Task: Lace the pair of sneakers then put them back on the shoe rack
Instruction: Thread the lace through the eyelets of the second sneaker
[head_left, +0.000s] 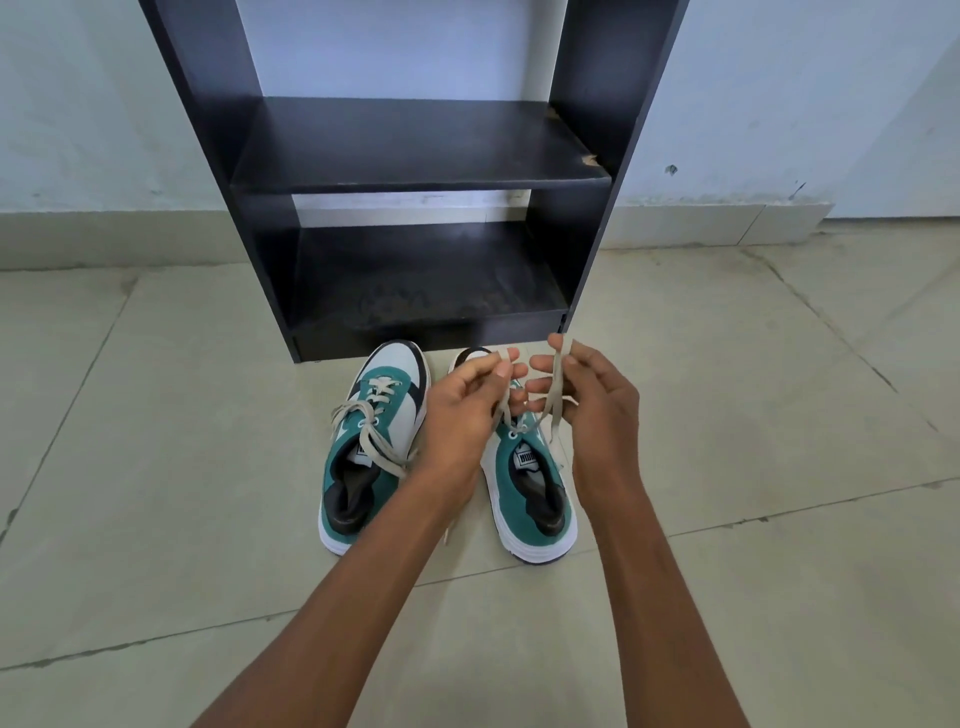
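Two green, white and black sneakers stand side by side on the floor, toes toward the black shoe rack (415, 176). The left sneaker (371, 452) has a beige lace threaded through its eyelets, with loose ends lying over its opening. Above the right sneaker (535, 493) both hands hold up the two ends of its beige lace (550, 402). My left hand (462, 410) pinches one end between thumb and fingers. My right hand (592, 395) grips the other end, which rises past its fingertips. The hands hide the right sneaker's front.
The rack stands against a pale wall, with two dark shelves (431, 280) open toward me, nothing on them. The upper shelf has a chipped right corner (589, 160). Beige floor tiles (182, 467) spread around the shoes on all sides.
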